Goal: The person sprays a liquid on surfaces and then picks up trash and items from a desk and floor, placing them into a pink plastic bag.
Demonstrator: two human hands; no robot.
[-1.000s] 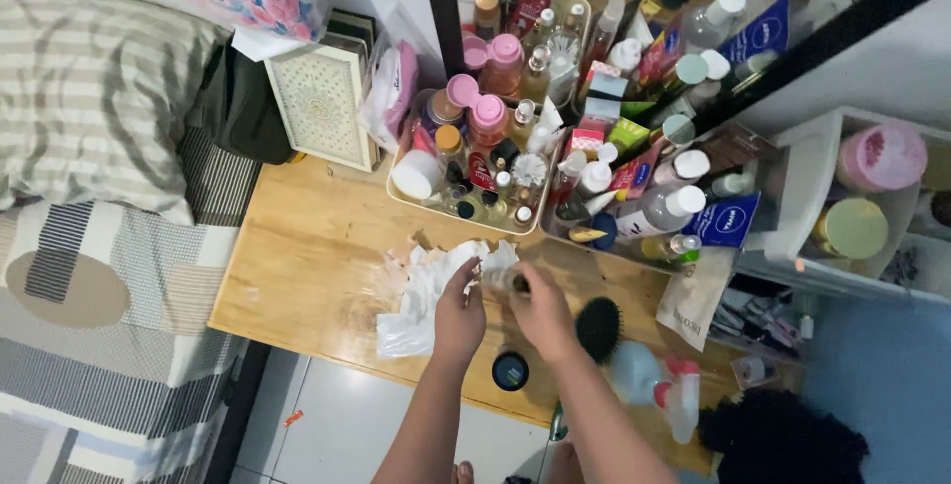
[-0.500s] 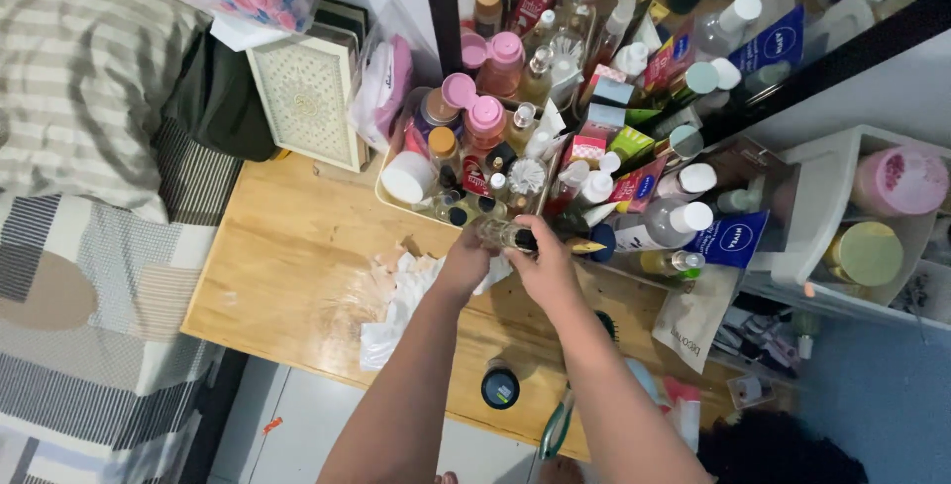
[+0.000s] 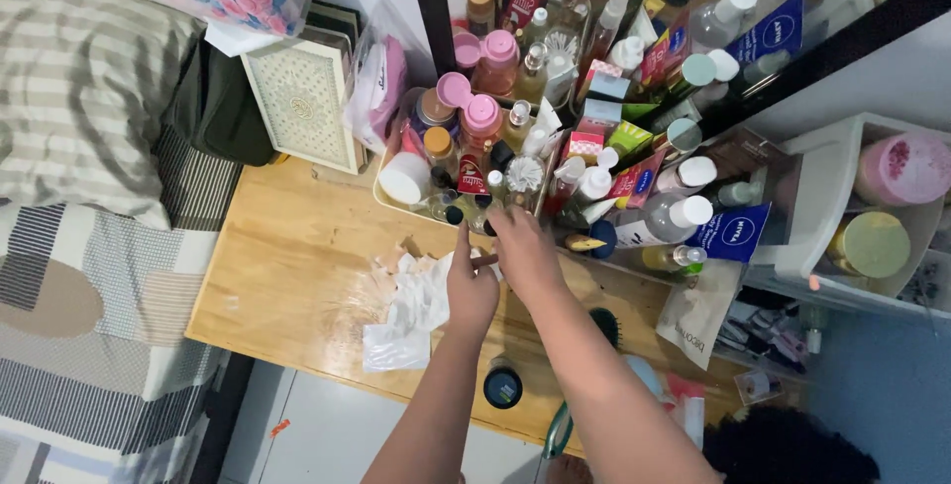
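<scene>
Head view: two bare hands meet at the near edge of a crowded tray of bottles.
Left hand: fingers up, touching crumpled white tissue; whether it grips anything, I cannot tell.
Right hand: reaching into the tray; its grip is hidden.
Surface: wooden, tissue lying left of the hands.
Near: dark round jar.

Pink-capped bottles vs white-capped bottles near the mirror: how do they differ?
The pink-capped bottles stand upright inside the cream tray, with peach-pink bodies. The white-capped bottles sit right of that tray, leaning, with clear bodies. Pink caps are wider and domed; white caps are narrower cylinders. Both are capped and sit on the wooden table.
</scene>
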